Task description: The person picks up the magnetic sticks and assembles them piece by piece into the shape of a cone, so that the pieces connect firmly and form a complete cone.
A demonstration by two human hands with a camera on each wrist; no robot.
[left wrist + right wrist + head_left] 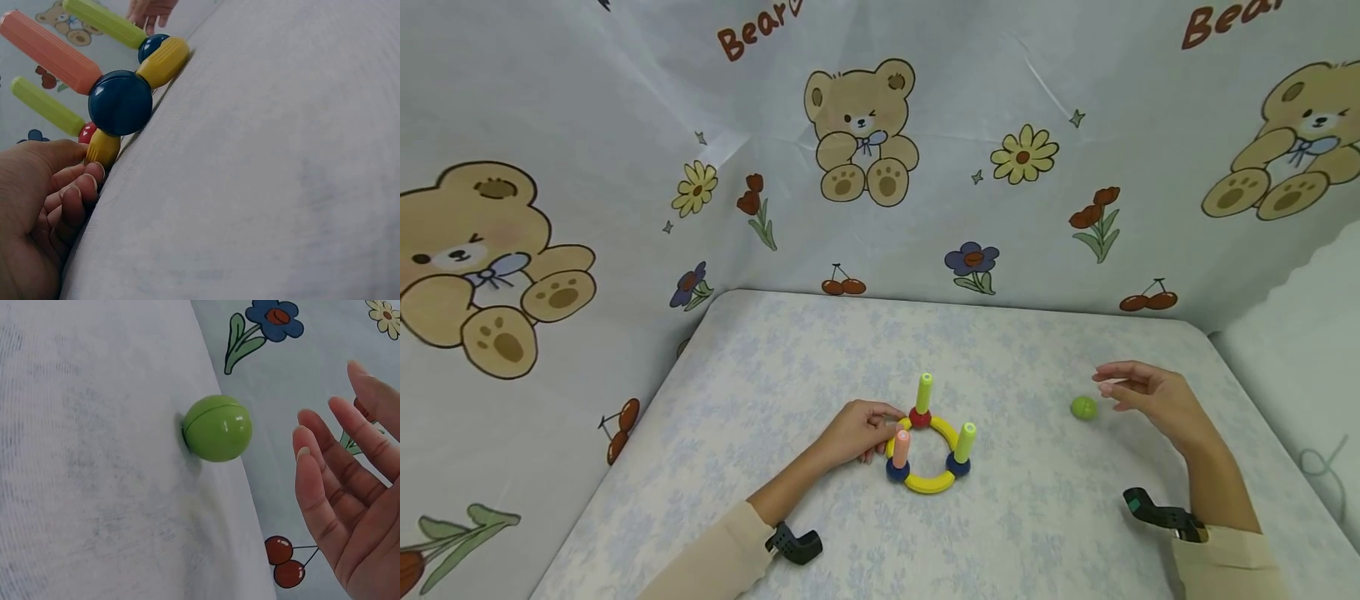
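A ring of yellow curved rods point(929, 484) lies on the table, joined by a red ball point(920, 418) and two dark blue balls point(120, 103). Two light green sticks point(966, 442) and one orange stick point(902, 450) stand up from these balls. At the ring's left side my left hand point(859, 431) pinches a yellow rod point(103, 148) between thumb and fingers. A green ball point(217, 429) sits on the table to the right. Just beside it my right hand point(1157, 402) hovers with loosely bent fingers, apart from the ball and holding nothing.
A pale patterned cloth covers the table point(775, 367). Behind it hangs a white curtain point(940, 175) printed with bears and flowers. Black wrist cameras point(797, 546) are strapped to both wrists. A thin cord point(1326, 471) shows at the far right.
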